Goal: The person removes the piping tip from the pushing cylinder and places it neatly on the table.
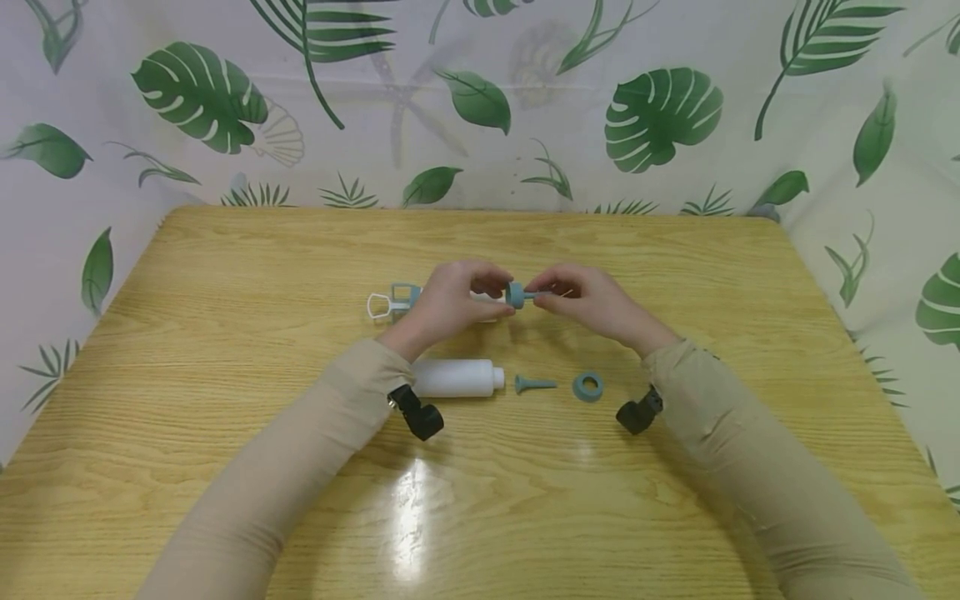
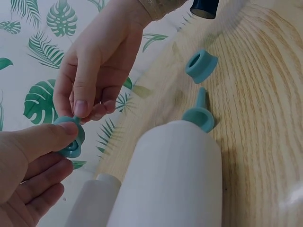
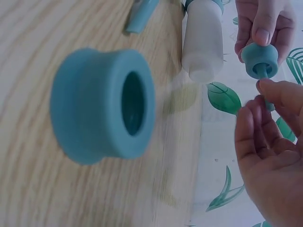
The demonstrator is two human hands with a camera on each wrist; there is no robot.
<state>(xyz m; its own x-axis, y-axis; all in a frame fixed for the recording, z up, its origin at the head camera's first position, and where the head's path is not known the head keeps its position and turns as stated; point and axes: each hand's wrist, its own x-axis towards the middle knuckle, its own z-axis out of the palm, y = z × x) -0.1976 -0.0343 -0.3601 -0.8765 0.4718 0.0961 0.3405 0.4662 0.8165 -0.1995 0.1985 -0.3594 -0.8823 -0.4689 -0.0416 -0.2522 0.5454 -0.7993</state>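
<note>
My left hand (image 1: 453,300) pinches a teal ring-shaped cap (image 1: 514,295) between thumb and fingers, above the back half of the table. A thin teal stem (image 3: 270,105) runs through the cap's opening. My right hand (image 1: 588,300) pinches that stem between thumb and fingertips, just right of the cap. Nearer to me, a white bottle (image 1: 453,378) lies on its side, its neck pointing right. Beyond its neck lie a loose teal funnel-shaped piece with a stem (image 1: 536,384) and a second teal cap (image 1: 588,387).
Behind my left hand lies another white bottle (image 2: 94,203), partly hidden, with teal and white loop-shaped parts (image 1: 397,303) at its left end. The wooden table (image 1: 525,500) ends at the back against a leaf-patterned cloth (image 1: 480,167).
</note>
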